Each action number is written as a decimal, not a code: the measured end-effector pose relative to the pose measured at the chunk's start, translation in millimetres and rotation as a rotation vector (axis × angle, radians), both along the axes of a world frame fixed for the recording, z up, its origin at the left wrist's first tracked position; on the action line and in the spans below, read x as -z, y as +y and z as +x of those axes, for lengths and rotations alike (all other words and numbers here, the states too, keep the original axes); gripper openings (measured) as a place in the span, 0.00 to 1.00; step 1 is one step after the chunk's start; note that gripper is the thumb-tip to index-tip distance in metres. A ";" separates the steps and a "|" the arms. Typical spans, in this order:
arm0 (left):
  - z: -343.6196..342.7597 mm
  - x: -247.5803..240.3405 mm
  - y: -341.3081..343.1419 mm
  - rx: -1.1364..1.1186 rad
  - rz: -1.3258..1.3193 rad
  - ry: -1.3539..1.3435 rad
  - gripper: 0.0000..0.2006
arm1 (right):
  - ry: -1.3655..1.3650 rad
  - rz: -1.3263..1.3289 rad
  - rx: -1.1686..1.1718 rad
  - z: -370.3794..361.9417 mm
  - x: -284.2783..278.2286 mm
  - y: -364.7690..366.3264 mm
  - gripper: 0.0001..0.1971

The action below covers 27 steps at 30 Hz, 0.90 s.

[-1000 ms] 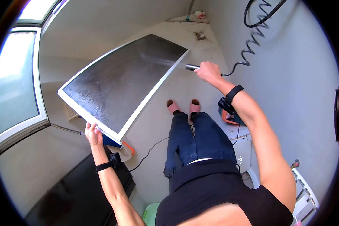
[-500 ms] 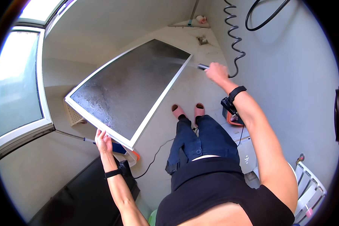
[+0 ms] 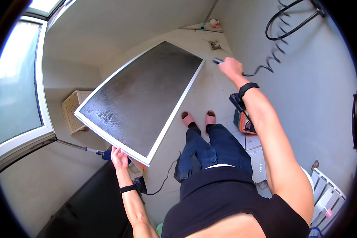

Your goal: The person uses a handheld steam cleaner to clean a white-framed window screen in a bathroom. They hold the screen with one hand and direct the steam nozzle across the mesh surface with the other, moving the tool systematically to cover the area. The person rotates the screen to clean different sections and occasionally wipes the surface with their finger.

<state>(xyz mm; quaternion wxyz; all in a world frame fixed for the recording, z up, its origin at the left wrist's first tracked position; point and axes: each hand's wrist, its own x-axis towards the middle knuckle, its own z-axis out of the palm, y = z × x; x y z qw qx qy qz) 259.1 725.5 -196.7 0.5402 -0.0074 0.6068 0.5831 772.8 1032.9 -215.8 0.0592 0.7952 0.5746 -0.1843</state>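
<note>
A white-framed window screen (image 3: 146, 95) with a dark, wet panel is held at a slant in front of me. Patches of water or foam shine near its lower left corner. My left hand (image 3: 119, 158) grips the frame's near edge, fingers partly hidden beneath it. Off the screen's far right corner, my right hand (image 3: 232, 68) is closed around a dark spray nozzle (image 3: 218, 61) that points left toward the panel. A black coiled hose (image 3: 258, 70) runs from that hand up along the right wall.
Left of the screen are a beige perforated basket (image 3: 69, 113) and an open window (image 3: 18, 83). A floor drain (image 3: 215, 45) lies at the back. A black-topped surface (image 3: 87, 202) is at lower left, a white radiator (image 3: 329, 196) at lower right. A cable (image 3: 166, 178) crosses the floor.
The screen's near end has shifted right and toward me with my left hand, showing more of the basket. My right hand has risen slightly with the nozzle, and the coiled hose has swung right.
</note>
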 end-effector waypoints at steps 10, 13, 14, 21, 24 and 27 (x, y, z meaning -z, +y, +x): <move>-2.5 -7.1 4.3 0.003 -0.051 -0.036 0.22 | -0.120 -0.050 -0.115 -4.9 -9.2 -2.5 0.13; -2.3 -3.7 -1.6 0.007 -0.034 -0.047 0.22 | -0.191 -0.064 -0.103 32.8 -6.4 -15.0 0.12; -3.0 -2.2 -1.8 0.011 -0.026 -0.046 0.22 | -0.212 -0.071 -0.099 47.0 -5.6 -20.2 0.12; -4.5 2.4 -2.8 0.003 -0.039 -0.048 0.21 | -0.252 -0.071 -0.110 43.4 -14.1 -12.2 0.12; -7.3 2.9 -3.6 -0.005 -0.041 -0.052 0.21 | -0.274 -0.100 -0.089 46.4 -11.8 -14.1 0.12; -8.9 8.9 -9.7 -0.023 -0.024 -0.058 0.21 | -0.312 -0.112 -0.068 74.2 -6.9 -29.0 0.13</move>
